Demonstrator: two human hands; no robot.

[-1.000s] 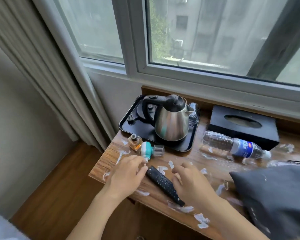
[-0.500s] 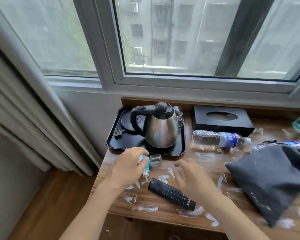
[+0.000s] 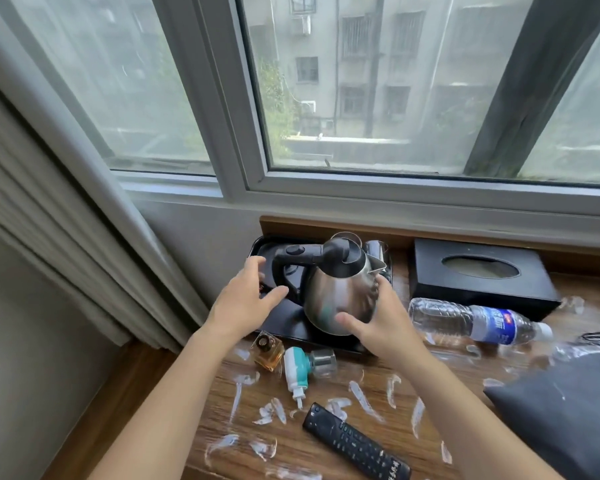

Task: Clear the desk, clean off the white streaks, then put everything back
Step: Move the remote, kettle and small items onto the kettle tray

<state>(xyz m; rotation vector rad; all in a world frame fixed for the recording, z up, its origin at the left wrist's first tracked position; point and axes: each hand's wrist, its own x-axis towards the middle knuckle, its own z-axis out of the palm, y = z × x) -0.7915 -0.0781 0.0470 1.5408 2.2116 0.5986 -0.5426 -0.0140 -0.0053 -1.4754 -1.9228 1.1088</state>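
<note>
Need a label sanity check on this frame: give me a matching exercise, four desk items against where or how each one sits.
Items:
1. kettle
2. water bottle
3. remote
4. tissue box

Places or states:
A. lying on its side on the desk, in front of the black box
B. at the near desk edge, among white streaks
C. upright on the black tray, right hand against its steel body
D. at the back of the desk under the window sill

Pairs: 1-C, 2-A, 3-B, 4-D
</note>
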